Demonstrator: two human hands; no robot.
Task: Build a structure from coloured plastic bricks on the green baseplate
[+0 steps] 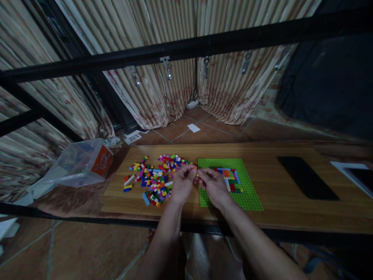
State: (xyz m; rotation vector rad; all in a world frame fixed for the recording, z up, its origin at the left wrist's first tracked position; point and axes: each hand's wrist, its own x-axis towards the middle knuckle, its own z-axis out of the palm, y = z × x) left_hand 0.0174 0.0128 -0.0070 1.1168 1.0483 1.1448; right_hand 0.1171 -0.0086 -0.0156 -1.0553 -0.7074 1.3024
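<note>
My left hand (183, 181) and my right hand (213, 183) meet fingertip to fingertip at the left edge of a green studded baseplate (249, 194). Both are closed in a pinch around small toy bricks (197, 175); bits of yellow and orange show between the fingers, the rest is covered. Beyond my right hand, a flat patch of multicoloured bricks (233, 181) sits on the baseplate, partly hidden by that hand. To the left of my left hand lies a loose heap of toy bricks (154, 177) in many colours.
The wooden board (268, 175) carries a dark flat panel (307, 177) at the right. A clear plastic box (78, 161) with an orange label stands left of the board. A black metal bar (180, 52) with hanging metal clips crosses the view before striped curtains (163, 97).
</note>
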